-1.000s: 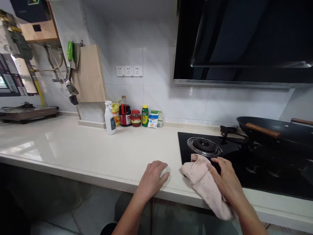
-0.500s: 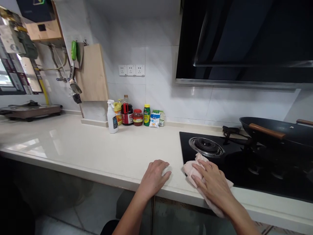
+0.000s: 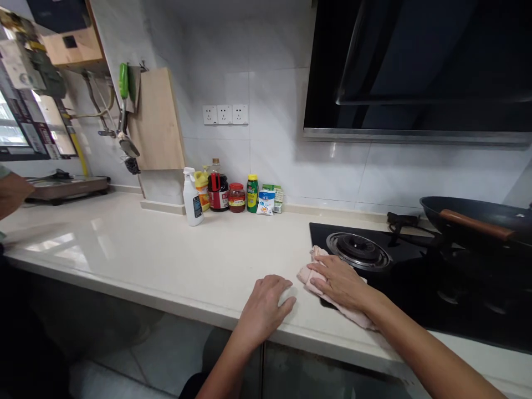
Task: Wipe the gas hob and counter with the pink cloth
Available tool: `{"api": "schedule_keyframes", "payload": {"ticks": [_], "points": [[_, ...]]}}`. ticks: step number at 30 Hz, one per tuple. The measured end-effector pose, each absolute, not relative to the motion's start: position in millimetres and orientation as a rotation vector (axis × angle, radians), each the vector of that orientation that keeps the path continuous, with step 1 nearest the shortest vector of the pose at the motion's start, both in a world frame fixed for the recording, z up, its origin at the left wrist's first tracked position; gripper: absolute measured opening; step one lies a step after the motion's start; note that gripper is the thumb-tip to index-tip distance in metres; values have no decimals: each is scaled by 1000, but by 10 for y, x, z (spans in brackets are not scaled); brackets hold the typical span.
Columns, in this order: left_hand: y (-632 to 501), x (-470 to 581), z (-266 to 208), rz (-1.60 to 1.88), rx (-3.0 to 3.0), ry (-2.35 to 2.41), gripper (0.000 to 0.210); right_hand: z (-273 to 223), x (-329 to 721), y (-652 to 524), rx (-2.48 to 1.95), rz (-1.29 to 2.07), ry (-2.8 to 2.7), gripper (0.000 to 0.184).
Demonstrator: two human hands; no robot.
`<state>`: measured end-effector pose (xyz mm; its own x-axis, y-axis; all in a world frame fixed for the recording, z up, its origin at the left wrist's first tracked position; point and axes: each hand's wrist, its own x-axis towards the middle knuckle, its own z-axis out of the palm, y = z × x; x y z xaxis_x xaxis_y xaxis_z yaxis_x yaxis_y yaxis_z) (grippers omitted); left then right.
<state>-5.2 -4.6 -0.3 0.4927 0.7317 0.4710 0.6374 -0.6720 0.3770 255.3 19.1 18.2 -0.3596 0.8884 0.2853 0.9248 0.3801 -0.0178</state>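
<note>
Pink cloth [image 3: 308,276] lies bunched beneath your right hand [image 3: 339,281], draped across the left front corner of the hob [image 3: 401,293] and onto the desk [image 3: 216,263] beside it. In the past second your palm has come over the fabric from its right side, and hand and cloth have shifted left together. The trailing end, which hung over the front edge of the desk, now lies on top, just inside that edge. For the work in hand, that appears to put the cloth under even pressure, bridging glass and desk.

Your right fingers are stretched forward and slightly apart on the fabric, thumb a little away; whether they grip a fold underneath, you cannot tell. Your left hand [image 3: 265,303], near the front edge and left of the cloth, has stayed put, fingers loosely curved, thumb apart, nothing held.

Newly in view at far left is another person's arm [image 3: 14,193], near the desk's left end. A white spray bottle [image 3: 192,200] and a red-lidded jar [image 3: 236,198] stand toward the back edge, well apart from both your hands.
</note>
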Motion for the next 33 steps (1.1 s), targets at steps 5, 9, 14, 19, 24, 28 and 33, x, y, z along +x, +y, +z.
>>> {"api": "schedule_keyframes", "payload": {"ticks": [5,9,14,19,24,28,33], "points": [[-66,-40,1,954,2607,1202,29,190,2516,842,-1706,-239,-2391,48],[-52,-27,-7,1013,2653,1169,35,221,2491,1331,-1873,-246,-2329,48],[-9,-53,-11,1065,2743,1073,37,230,2529,1867,-2017,-228,-2221,49],[70,-83,-22,1032,2801,1047,37,207,2634,2375,-2074,-206,-2147,49],[132,-90,-28,975,2790,1060,39,192,2734,2762,-2094,-198,-2119,50],[97,-88,-3,921,2692,1142,37,184,2768,2857,-2096,-206,-2090,51],[21,-56,-21,954,2521,1267,32,189,2747,2616,-2062,-211,-2093,50]]}}
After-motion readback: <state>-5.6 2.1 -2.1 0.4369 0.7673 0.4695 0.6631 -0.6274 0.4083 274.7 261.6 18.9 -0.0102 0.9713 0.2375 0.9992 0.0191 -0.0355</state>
